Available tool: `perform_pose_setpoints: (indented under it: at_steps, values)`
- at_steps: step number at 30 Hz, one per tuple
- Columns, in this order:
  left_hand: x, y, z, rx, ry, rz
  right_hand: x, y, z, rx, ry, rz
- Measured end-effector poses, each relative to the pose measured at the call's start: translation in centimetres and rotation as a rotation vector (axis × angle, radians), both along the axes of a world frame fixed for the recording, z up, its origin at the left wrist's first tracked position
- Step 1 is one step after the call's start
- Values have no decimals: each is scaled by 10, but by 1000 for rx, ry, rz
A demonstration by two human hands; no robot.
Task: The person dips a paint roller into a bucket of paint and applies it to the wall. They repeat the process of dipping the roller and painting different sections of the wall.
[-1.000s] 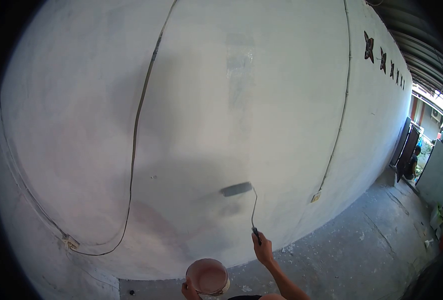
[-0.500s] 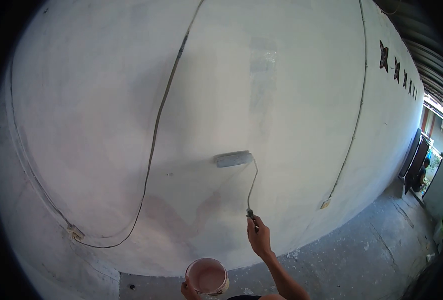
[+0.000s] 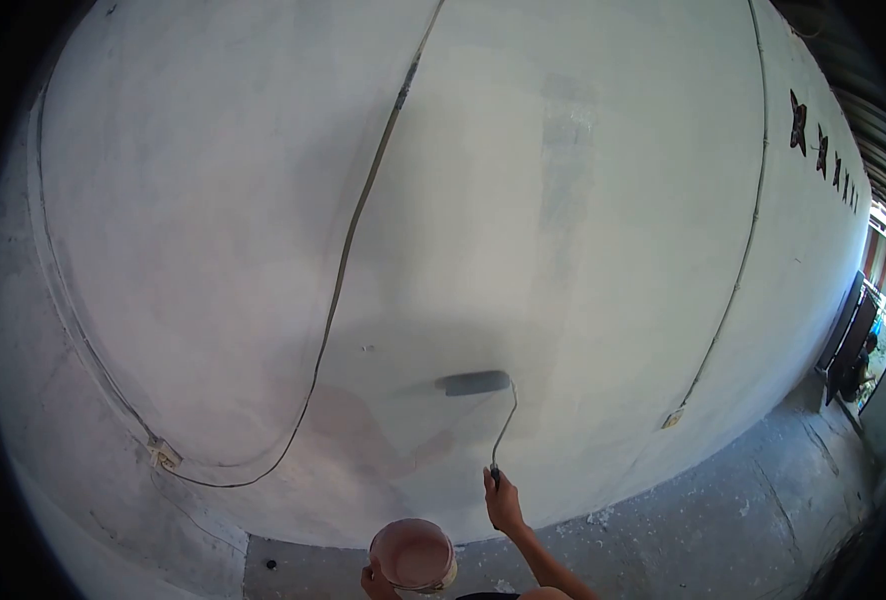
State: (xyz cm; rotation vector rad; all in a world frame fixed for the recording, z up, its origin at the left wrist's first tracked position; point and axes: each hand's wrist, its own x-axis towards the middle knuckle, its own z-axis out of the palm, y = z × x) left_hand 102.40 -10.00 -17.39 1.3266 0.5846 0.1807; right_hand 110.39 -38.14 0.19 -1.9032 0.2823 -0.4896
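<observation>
My right hand (image 3: pixel 504 503) is closed around the dark handle of a paint roller (image 3: pixel 477 383). The roller's grey sleeve lies sideways against the white wall (image 3: pixel 653 220), and its bent wire frame runs down to my fist. At the bottom of the view my left hand (image 3: pixel 378 582) grips the side of a paint bucket (image 3: pixel 413 553). The bucket's inside looks pinkish, and its mouth tilts toward me. Around the roller the wall shows grey, damp-looking patches, with a pinkish area lower left of it.
A loose cable (image 3: pixel 348 255) hangs down the wall to an outlet box (image 3: pixel 166 454) at lower left. Another cable drops to a second outlet (image 3: pixel 673 418) on the right. Grey concrete floor (image 3: pixel 703 520) runs along the wall. A person (image 3: pixel 856 375) sits by a gate at far right.
My right hand has drawn the roller downward along the wall. The bucket stays in my left hand at about the same spot. The view has shifted slightly left.
</observation>
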Motion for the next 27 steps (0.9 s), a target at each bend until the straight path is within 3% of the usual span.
perform_pose_setpoints:
  at_steps: [2,4,5,7,8,10,11,13,17,19,22,27]
  values:
    - [4,2,-14,17,19,-21,-8,3,-16,-66,-26,-52]
    - [37,9,-122,1123,-177,-357,-17,7,-20,6,89,-34]
    - [27,6,-80,1124,-178,-362,-17,7,-21,7,90,-38]
    - [5,2,4,157,-37,-21,-18,8,-5,28,108,-40]
    - [32,24,-132,156,-35,-28,-16,8,5,28,109,-46]
    - [42,7,-151,1075,-79,-330,-8,5,28,7,43,-58]
    - [29,7,-92,1075,-77,-336,-3,3,39,8,47,-62]
    - [16,6,-39,139,-45,-59,8,-2,63,21,-9,-53]
    - [11,6,-39,125,-2,-96,16,-6,107,85,4,-41]
    - [4,0,-14,107,33,-121,18,-8,113,110,22,-31]
    - [-8,-21,69,-4,7,27,19,-8,91,12,-37,-59]
    - [-10,-16,75,-50,-25,55,2,-3,6,-21,-24,-82]
